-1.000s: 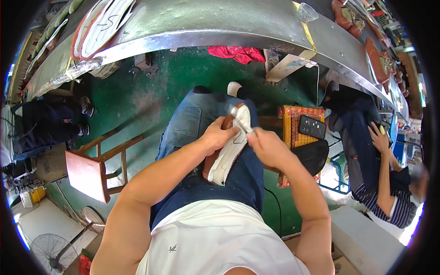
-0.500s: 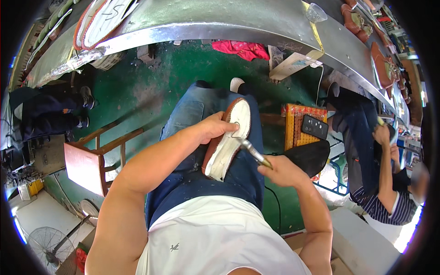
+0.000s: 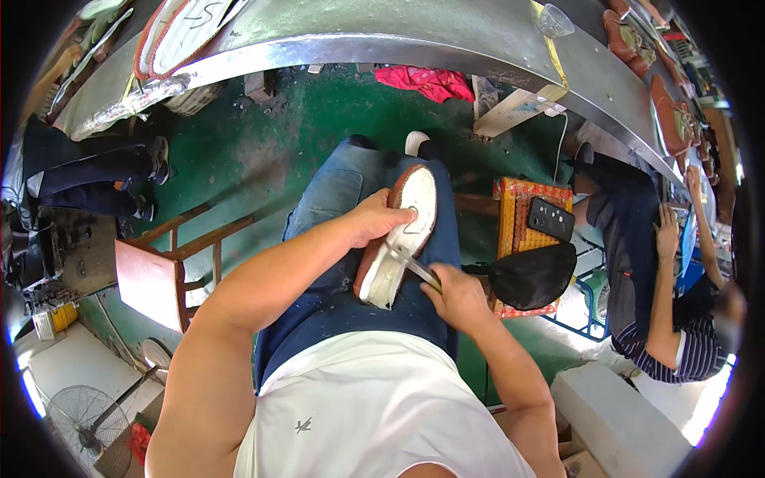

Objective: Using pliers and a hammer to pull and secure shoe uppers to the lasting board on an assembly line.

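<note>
A brown shoe [image 3: 412, 191] lies bottom up across my thighs, its toe end pointing away from me. Its underside is white, and brown stitching runs round the edge. My left hand [image 3: 377, 220] is closed round the shoe's left side, thumb pressed on the white underside. In my right hand [image 3: 460, 299] is a hammer [image 3: 418, 268] with a silvery metal head, gripped by its handle. The hammer's head is over the middle of the white underside; whether it touches cannot be made out.
A metal workbench [image 3: 358, 52] curves across the far side, with white-bottomed shoe parts [image 3: 187, 36] on it. A wooden stool [image 3: 150, 283] stands left. On the right are a bamboo-topped seat [image 3: 510, 227], a phone [image 3: 550, 219], a black bag [image 3: 532, 276] and a seated co-worker [image 3: 669, 342].
My right hand has moved left and slightly toward me, bringing the hammer head lower along the shoe. My left hand keeps its hold. The co-worker's hands have moved toward the bench.
</note>
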`<state>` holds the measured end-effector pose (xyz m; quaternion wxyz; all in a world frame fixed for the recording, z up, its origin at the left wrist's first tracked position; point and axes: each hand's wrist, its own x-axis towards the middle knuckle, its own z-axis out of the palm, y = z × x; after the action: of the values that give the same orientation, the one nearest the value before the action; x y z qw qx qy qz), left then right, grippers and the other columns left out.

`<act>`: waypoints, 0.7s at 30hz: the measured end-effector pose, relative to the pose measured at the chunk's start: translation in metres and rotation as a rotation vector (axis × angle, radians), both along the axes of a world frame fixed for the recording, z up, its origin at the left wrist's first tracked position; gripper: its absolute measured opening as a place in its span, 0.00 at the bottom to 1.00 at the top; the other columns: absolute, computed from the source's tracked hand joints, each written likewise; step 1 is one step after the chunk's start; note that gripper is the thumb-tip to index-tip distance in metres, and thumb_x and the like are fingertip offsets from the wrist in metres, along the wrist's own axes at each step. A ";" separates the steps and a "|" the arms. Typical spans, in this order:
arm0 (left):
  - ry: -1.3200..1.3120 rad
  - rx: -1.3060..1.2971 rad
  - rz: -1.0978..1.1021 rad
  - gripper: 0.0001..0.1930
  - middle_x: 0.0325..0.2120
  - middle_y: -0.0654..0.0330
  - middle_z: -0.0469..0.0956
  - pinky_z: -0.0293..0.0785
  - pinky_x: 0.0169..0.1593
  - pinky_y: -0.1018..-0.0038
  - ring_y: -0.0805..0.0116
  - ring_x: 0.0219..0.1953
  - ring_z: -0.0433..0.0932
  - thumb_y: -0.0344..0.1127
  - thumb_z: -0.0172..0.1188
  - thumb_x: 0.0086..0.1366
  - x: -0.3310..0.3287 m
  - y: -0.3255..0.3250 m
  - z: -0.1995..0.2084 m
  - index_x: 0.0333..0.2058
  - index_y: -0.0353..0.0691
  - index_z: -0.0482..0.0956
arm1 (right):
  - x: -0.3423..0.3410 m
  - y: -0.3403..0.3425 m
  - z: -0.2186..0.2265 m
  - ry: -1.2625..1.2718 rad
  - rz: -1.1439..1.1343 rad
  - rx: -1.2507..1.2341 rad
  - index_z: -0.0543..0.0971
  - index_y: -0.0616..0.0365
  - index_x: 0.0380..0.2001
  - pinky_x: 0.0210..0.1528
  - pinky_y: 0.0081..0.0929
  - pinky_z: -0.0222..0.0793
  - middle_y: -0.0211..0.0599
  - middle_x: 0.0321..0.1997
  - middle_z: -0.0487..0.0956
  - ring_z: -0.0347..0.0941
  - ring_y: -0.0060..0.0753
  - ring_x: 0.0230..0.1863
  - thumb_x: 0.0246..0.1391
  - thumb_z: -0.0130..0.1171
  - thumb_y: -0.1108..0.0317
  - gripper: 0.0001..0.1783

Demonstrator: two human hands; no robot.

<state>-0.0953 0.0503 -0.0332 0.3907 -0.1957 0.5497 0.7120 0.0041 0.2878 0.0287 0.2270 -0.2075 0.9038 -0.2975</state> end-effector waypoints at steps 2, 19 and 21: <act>0.051 -0.044 -0.038 0.37 0.56 0.49 0.75 0.72 0.63 0.63 0.60 0.57 0.76 0.37 0.71 0.62 0.011 0.003 -0.003 0.64 0.34 0.62 | 0.018 0.007 0.011 -0.224 -0.068 0.077 0.76 0.60 0.42 0.43 0.50 0.75 0.54 0.37 0.81 0.79 0.59 0.40 0.61 0.62 0.60 0.15; 0.659 -0.572 -0.104 0.49 0.65 0.37 0.62 0.56 0.71 0.57 0.40 0.68 0.62 0.43 0.69 0.59 0.074 0.021 0.005 0.73 0.37 0.49 | 0.024 0.029 0.007 -0.683 0.057 -0.066 0.77 0.60 0.35 0.28 0.31 0.74 0.40 0.31 0.83 0.80 0.37 0.26 0.64 0.59 0.59 0.13; 0.755 -0.570 -0.170 0.50 0.67 0.37 0.57 0.52 0.73 0.57 0.40 0.71 0.57 0.42 0.68 0.61 0.080 0.015 0.000 0.74 0.37 0.46 | -0.001 0.044 -0.013 -1.305 -0.062 -0.218 0.81 0.60 0.45 0.24 0.19 0.67 0.27 0.35 0.83 0.78 0.20 0.30 0.67 0.57 0.61 0.14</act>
<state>-0.0148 0.0651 -0.0332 0.1513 0.0226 0.8405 0.5197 0.0028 0.3315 0.0154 0.6970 0.0194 0.5511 -0.4583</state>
